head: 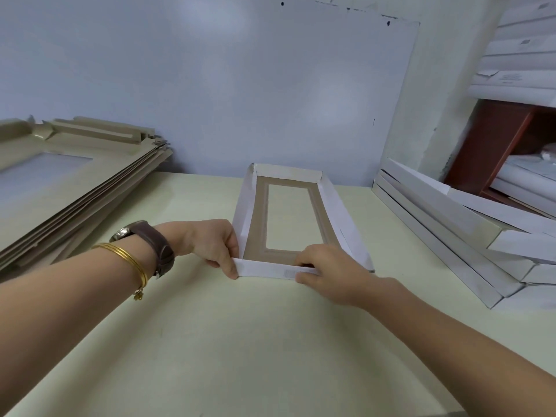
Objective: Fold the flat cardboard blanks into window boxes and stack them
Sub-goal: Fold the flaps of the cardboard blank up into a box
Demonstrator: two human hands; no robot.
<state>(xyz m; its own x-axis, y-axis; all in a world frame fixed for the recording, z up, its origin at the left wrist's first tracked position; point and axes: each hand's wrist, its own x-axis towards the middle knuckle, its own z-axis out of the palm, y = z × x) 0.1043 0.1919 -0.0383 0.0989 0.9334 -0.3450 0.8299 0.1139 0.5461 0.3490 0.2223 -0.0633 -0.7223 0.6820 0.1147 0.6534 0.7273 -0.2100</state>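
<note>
window box (259,218) sits open side up, between both hands. left hand (215,245) pinches its near-left corner. right hand (323,270) clamps the near wall, fingertips hidden inside. blank stack (75,176) left of left hand, cut off by frame. folded boxes (451,236) right of right hand, partly cropped.

- The window box (258,224) lay mid-table (210,341), the left hand (210,245) at its near left corner and the right hand (328,272) on its near wall.
- Flat blanks (75,182) were piled to its left.
- Folded boxes (436,236) were stacked to its right, before a shelf (496,139).
</note>
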